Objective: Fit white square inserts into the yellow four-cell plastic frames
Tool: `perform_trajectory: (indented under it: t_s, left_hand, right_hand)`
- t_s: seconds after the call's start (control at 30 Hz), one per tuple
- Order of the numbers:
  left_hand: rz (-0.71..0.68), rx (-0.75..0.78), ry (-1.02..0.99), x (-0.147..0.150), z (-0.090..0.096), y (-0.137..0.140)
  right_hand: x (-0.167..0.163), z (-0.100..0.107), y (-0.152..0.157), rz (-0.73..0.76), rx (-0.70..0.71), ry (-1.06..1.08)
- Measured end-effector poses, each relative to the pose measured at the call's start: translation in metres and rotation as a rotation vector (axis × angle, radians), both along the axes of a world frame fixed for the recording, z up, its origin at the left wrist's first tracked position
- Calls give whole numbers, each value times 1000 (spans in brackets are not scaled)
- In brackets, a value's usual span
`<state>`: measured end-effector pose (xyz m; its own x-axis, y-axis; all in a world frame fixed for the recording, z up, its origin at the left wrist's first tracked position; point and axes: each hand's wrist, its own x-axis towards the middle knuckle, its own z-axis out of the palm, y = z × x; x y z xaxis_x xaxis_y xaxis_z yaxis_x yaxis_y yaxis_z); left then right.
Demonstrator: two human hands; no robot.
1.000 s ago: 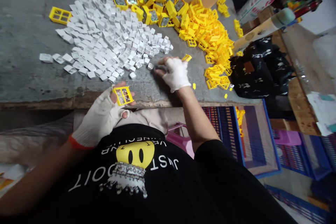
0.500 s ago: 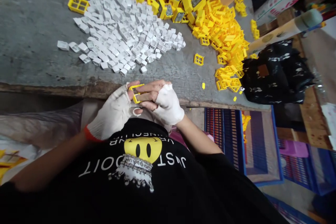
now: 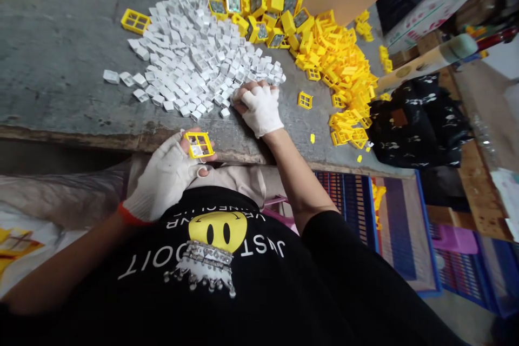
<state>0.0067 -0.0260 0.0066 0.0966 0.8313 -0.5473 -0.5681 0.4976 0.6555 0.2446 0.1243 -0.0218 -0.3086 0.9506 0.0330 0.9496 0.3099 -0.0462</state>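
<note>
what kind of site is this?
Likely a small hand-assembly workshop: heaps of white inserts and yellow frames on a worn bench, and the gloved left hand holding one frame.

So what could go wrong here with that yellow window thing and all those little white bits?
1. The left hand holds the yellow frame by the fingers over the table edge; it might slip and fall into the lap.
2. The right hand is at the rim of the white pieces; a nudge could push loose ones off the edge.
3. The white pile touches the yellow frames pile, so parts may mix.
</note>
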Motion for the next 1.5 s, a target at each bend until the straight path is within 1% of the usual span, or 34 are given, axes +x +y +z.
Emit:
perform_trajectory:
  t_s: [0.1,0.2,0.27,0.33,0.4,0.5,0.57,0.63,0.73,0.8,0.9,0.93,0.97,1.03,1.07,1.1,1.13,1.17,1.23,1.3,1.37,1.43,1.5]
  left_hand:
    - [1,41,3,3,-6,4]
    - [-28,76,-19,7,-10,5]
    - [-62,82,-39,9,-13,5]
    - [-87,79,-66,10,-15,3]
    - [-100,57,-92,10,-18,2]
    - [-115,25,-124,7,-22,0]
    - [-119,41,-151,6,-23,0]
    - [-121,71,-179,5,-21,0]
    - [-130,84,-208,5,-21,1]
    - [-136,59,-219,3,-23,1]
    - [-130,18,-221,-2,-25,2]
    - [-123,10,-221,-3,-24,2]
    - [-112,4,-220,-5,-22,2]
    - [-82,-15,-208,-6,-15,2]
    - [-60,-26,-189,-7,-11,1]
    - [-41,-38,-162,-7,-8,1]
    - [-22,-44,-125,-7,-6,0]
    - [-8,-45,-78,-7,-4,0]
    - [7,-31,11,-8,-3,0]
    - [18,-17,50,-8,-3,0]
    - [33,-14,38,-7,-2,0]
    - [44,-14,27,-6,0,1]
    - [44,-14,35,-4,2,2]
  right_hand:
    - [11,2,-19,73,24,114]
    - [19,9,-53,143,47,236]
    - [18,11,-78,206,50,314]
    - [12,8,-98,263,55,401]
    - [5,1,-111,288,80,489]
    - [-5,-8,-115,332,167,632]
    - [-10,-11,-112,350,240,776]
    - [-14,-12,-109,329,298,924]
    - [-19,-14,-104,326,289,1030]
    - [-17,-16,-103,368,202,1001]
    - [-6,-19,-97,448,-9,873]
    - [-1,-19,-92,436,-54,846]
    - [4,-20,-86,382,-61,837]
    - [10,-20,-69,172,0,799]
    - [11,-19,-58,60,22,730]
    - [9,-18,-48,-28,24,626]
    - [6,-16,-38,-80,4,495]
    - [0,-13,-30,-101,-27,360]
    - [-13,-9,-22,-108,-73,155]
    - [-22,-6,-24,-91,-79,81]
    - [-24,-6,-35,-35,-76,109]
    - [-20,-9,-47,34,-67,176]
    - [-12,-12,-56,66,-49,228]
